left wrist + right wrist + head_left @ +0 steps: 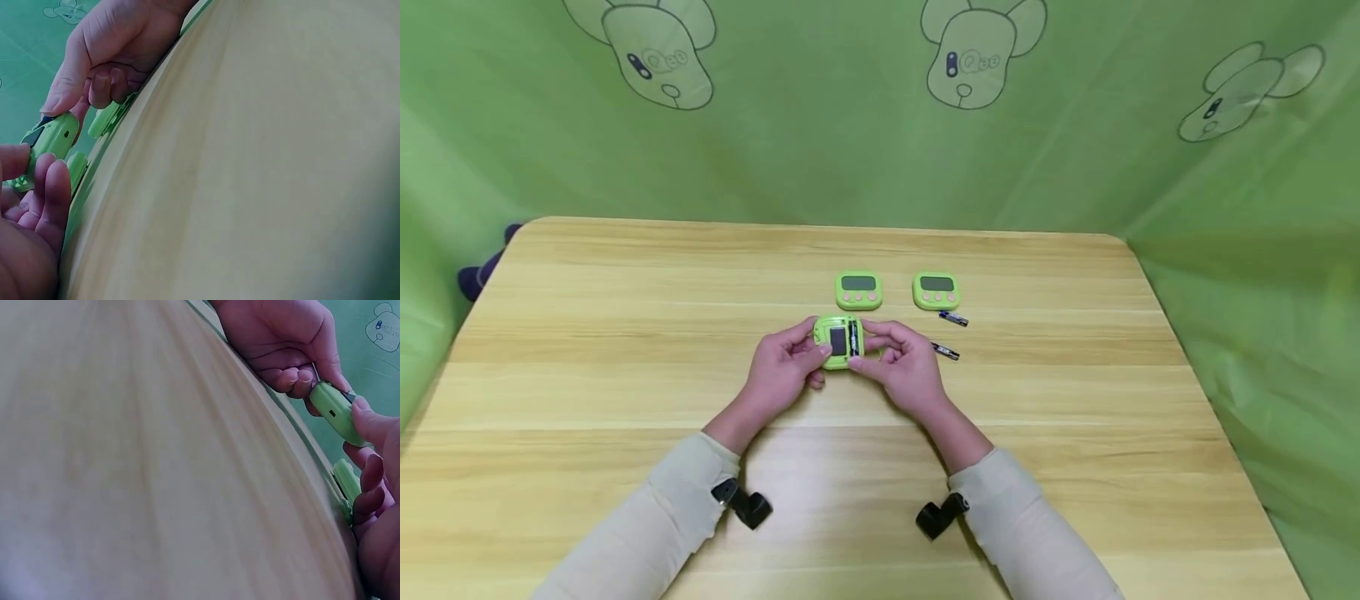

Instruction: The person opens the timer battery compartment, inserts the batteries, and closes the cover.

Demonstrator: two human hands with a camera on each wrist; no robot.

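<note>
A green digital timer (pixel 838 363) is held up over the table with its back facing up. In its open battery slot on the right side lies a black battery (pixel 853 339). My left hand (pixel 778 371) grips the timer's left side, thumb on the back. With thumb and fingers, my right hand (pixel 910 371) pinches the right side, thumb tip at the battery's lower end. Seen edge-on, the timer (pixel 59 139) sits between both hands in the left wrist view. In the right wrist view the timer (pixel 334 412) shows a small dark slot in its edge.
Two more green timers (pixel 859 291) lie screen-up behind the hands. Right of them rest a loose battery (pixel 953 318) and a second battery (pixel 946 351), partly behind the right hand. The wooden table (pixel 625 333) reaches a green curtain (pixel 850 167) at the back.
</note>
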